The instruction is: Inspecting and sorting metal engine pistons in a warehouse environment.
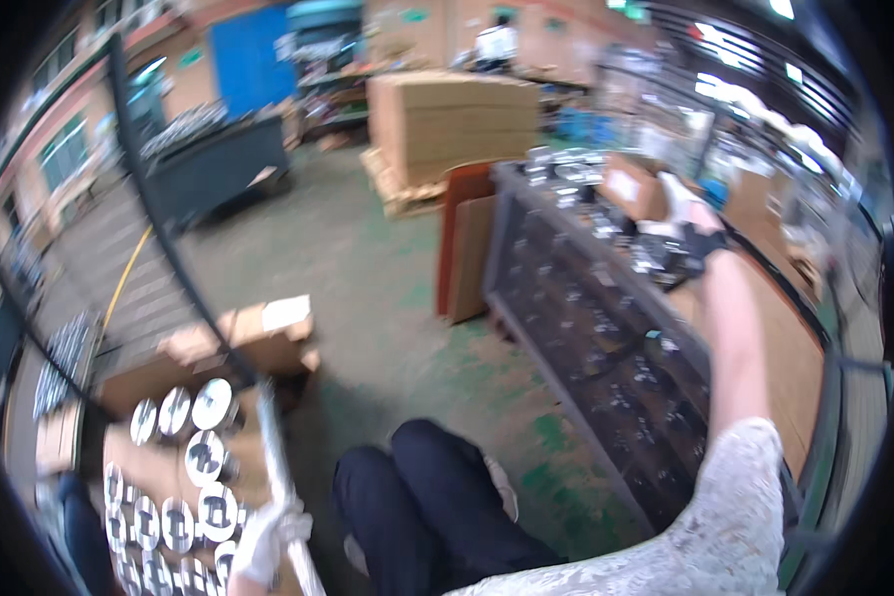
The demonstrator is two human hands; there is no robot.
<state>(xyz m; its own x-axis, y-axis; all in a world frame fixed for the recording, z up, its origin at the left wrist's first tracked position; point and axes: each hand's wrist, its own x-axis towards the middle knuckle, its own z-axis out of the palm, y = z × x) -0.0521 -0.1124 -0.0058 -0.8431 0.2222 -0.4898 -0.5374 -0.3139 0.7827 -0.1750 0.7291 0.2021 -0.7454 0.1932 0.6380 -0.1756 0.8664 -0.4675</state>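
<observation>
My left hand [260, 544], in a white glove, is at the lower left with its fingers wrapped over the pale edge bar [278, 452] of a stand. Beside it, rows of shiny round metal parts [207, 457] stand on cardboard. My right arm stretches far out to the right. The white-gloved right hand [679, 199], with a dark band at the wrist, is beside a small brown cardboard box [634, 189] above a dark metal crate. Blur hides its fingers and whether it holds the box. More shiny metal parts [566, 169] lie around that box.
The dark perforated crate [596, 318] runs along my right, with brown boards [467, 238] leaning at its end. A large carton stack [457, 124] stands on a pallet ahead. A grey bin [219, 169] is at the far left. Dark posts [134, 149] rise on the left.
</observation>
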